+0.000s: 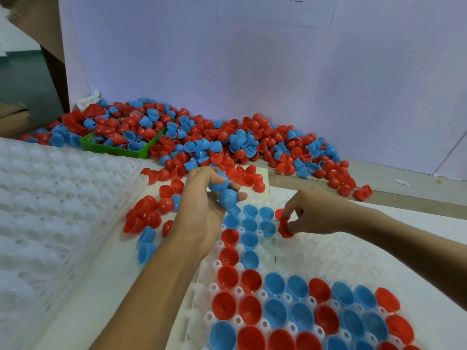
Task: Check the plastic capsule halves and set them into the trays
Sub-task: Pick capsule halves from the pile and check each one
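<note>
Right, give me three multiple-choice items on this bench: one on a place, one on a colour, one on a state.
1. Where is the green bin?
A. Far left, among the loose pile by the wall
B. On the near tray
C. Under the right hand

2. What colour are the halves in the left hand?
A. Red
B. Blue
C. White

3. How do the halves seated in the tray sit?
A. Open side up
B. Dome up
C. Stacked in pairs

Answers:
1 A, the bin sits half-buried in the pile.
2 B, both blue halves are in its grip.
3 A, their hollows face the camera.
</note>
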